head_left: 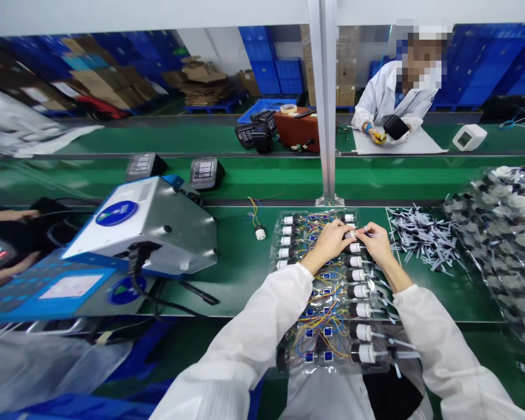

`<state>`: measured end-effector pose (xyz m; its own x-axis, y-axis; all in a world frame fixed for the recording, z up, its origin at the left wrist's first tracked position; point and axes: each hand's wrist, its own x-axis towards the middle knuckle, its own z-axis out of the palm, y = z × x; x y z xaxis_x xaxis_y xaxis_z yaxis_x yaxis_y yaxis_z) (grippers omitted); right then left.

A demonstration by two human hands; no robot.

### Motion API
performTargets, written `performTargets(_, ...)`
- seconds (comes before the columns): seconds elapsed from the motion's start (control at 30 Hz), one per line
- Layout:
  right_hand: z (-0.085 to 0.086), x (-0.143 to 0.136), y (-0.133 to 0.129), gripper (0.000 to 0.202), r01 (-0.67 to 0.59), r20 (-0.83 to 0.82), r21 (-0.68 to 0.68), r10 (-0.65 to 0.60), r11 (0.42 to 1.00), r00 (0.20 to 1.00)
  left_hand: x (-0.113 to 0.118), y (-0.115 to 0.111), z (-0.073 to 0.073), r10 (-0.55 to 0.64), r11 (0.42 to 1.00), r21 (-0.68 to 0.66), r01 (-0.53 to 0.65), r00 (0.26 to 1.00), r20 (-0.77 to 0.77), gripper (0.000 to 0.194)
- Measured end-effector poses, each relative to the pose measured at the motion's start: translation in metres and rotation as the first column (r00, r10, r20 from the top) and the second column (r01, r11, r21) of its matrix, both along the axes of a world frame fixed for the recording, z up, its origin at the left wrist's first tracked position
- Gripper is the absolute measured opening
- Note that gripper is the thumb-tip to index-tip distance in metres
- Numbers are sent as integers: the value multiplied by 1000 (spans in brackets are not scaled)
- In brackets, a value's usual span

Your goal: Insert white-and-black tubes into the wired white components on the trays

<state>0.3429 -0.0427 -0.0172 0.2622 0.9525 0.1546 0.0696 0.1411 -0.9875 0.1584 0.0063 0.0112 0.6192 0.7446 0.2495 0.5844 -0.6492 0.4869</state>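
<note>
In front of me lies a clear plastic tray (275,248) with rows of small black-and-white cylindrical pumps (359,275), coloured wires and small blue circuit boards (327,356). My left hand (331,242) is closed on one pump at the far part of the right column. Right beside it, my right hand (377,244) pinches a short pale tube (367,229) against that pump's end; the fingers partly hide the contact. Pale tubes (396,343) stick out from several nearer pumps. A heap of short tubes with dark ends (424,236) lies right of my right hand.
A loose pump (260,233) with wires lies left of the tray. A grey-and-blue machine (170,224) with a black cable stands farther left. Bagged parts (503,245) are piled at right. Across the green conveyor (280,175), a co-worker (394,99) handles a black device. A metal post (327,105) rises ahead.
</note>
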Motion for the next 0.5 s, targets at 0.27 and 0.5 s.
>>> performTargets(0.27, -4, 7, 3, 27, -15, 144, 17, 12, 1000, 989, 2, 1, 5, -50, 998, 36, 52, 997, -61, 37)
performTargets(0.5, 0, 5, -1, 23, 7, 176, 41, -14, 999, 984, 1, 1, 7, -77, 996, 34, 78, 996, -34, 37)
